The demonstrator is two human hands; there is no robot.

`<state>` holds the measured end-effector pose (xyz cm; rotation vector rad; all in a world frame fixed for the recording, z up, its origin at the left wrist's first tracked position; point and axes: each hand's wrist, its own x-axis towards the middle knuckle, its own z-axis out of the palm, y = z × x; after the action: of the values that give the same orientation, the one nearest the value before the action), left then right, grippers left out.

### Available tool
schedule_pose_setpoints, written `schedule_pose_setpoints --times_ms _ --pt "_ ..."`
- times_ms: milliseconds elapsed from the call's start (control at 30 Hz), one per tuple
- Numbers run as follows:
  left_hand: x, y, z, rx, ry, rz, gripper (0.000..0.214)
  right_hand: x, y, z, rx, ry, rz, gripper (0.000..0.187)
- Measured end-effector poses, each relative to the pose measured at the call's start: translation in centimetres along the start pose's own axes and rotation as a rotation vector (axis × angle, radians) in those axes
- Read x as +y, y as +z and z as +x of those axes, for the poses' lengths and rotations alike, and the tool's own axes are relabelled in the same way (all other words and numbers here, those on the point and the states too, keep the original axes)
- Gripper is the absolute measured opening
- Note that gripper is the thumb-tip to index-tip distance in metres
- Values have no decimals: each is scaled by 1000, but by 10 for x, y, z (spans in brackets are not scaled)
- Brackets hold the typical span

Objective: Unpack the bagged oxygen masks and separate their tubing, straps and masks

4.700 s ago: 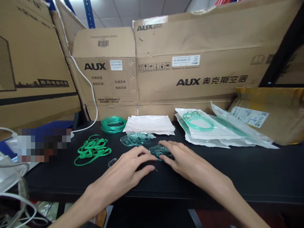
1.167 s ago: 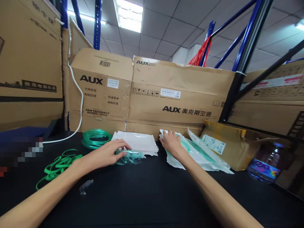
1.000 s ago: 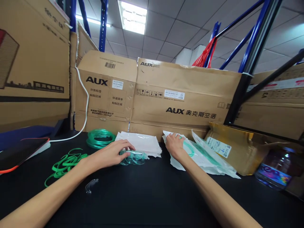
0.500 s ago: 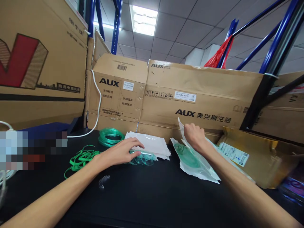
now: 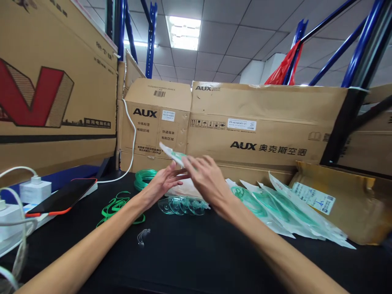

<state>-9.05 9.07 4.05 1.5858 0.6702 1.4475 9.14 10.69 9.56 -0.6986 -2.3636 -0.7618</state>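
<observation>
My right hand (image 5: 208, 175) is closed around a slim white pouch (image 5: 168, 152) with something green showing inside. It holds the pouch tilted in front of the boxes. Just below, my left hand (image 5: 162, 179) has its fingers stretched out, close under the pouch; whether it touches cannot be made out. Beneath both hands lies a row of clear green-tinted masks (image 5: 180, 205), with white bags (image 5: 186, 188) partly hidden behind them. To the right, several similar pouches (image 5: 275, 206) overlap in a fan, green tubing visible through them.
On the left lie coiled green tubing (image 5: 143, 179), green straps (image 5: 114, 208) and small clear pieces (image 5: 142, 237). A phone (image 5: 65, 196) and white chargers (image 5: 35, 190) sit far left. Cardboard boxes (image 5: 266, 134) wall the back; a brown package (image 5: 346, 204) is at right.
My right hand has carried a pouch leftward from the pile at right to the middle. My left hand has lifted from over the masks toward it. The view has shifted left slightly.
</observation>
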Motion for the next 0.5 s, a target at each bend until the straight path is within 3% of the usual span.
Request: schedule_pose_setpoints --times_ms 133,233,300,400,500 --pt "-4 2 0 232 -35 -216 49 -23 27 -9 49 -146 103 40" --pt "-6 1 0 374 -53 -305 42 -13 29 -20 133 -163 231 32" --pt "-6 -2 0 422 -40 -316 39 5 25 -29 244 -56 337 30" --pt "-6 -6 1 487 -24 -326 35 42 21 -45 409 251 436 33" --pt "-6 -7 2 531 -24 -322 31 73 26 -58 432 535 543 39"
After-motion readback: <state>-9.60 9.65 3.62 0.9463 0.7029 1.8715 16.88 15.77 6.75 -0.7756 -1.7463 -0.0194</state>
